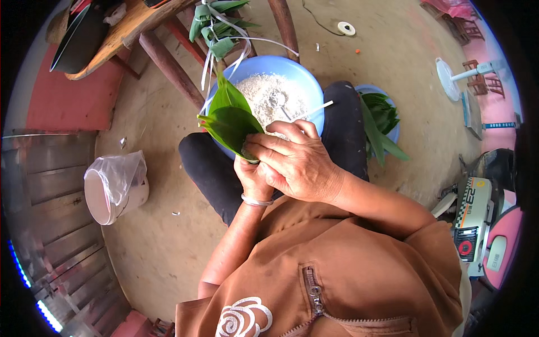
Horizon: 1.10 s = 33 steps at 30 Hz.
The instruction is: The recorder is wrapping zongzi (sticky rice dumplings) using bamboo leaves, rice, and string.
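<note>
My left hand (252,177), with a bracelet on its wrist, holds broad green leaves (229,126) folded into a cup shape. My right hand (299,160) lies across it, its fingertips pressed on the leaves at the cup's mouth, where a little rice shows. What is inside is mostly hidden by the fingers. Beyond the hands, between my knees, a blue basin (280,63) holds white rice (261,90). A metal spoon (277,100) rests in the rice, and a pale strip (315,109) crosses the basin's right rim.
Leaf-wrapped parcels (222,47) hang on white strings near wooden legs (174,67). A black pan (80,42) sits on the wooden table (139,21). More leaves (379,113) fill a smaller blue basin (371,89). A bag-lined bucket (137,191) stands left; a fan (448,80) stands right.
</note>
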{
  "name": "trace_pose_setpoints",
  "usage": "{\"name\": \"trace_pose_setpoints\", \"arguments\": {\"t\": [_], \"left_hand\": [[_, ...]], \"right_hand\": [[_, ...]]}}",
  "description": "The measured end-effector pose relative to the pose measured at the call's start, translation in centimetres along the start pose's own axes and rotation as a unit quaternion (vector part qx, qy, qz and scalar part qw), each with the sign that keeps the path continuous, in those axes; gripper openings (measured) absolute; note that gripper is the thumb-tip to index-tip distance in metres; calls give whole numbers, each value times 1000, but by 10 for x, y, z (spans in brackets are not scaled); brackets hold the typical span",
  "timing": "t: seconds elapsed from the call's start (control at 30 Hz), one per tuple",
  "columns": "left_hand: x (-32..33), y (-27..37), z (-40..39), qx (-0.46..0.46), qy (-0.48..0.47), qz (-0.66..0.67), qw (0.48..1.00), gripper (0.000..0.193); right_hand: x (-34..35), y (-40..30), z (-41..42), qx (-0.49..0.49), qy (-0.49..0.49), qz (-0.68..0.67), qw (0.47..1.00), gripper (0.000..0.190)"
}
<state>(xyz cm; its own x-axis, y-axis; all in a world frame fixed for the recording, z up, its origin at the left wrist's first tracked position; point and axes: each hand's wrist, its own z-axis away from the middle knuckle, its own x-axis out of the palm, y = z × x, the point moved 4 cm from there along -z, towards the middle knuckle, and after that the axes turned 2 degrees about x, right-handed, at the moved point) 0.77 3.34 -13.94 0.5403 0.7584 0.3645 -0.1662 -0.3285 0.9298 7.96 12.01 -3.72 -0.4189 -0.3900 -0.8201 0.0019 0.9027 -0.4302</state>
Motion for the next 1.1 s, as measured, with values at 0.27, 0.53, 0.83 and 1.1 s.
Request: {"name": "trace_pose_setpoints", "arguments": {"t": [0.27,0.53,0.83,1.1], "left_hand": [[-11,29,-10,-44,35,-95,994,16],[-31,36,3,-134,-53,-43,989,19],[-3,43,10,-191,-187,89,960,25],[6,52,21,-217,-317,1,923,27]], "right_hand": [[-45,20,-27,-20,196,-184,963,36],[54,91,6,224,-172,-234,930,24],[19,61,-10,199,-215,-571,767,39],[8,39,5,196,-249,-679,663,30]]}}
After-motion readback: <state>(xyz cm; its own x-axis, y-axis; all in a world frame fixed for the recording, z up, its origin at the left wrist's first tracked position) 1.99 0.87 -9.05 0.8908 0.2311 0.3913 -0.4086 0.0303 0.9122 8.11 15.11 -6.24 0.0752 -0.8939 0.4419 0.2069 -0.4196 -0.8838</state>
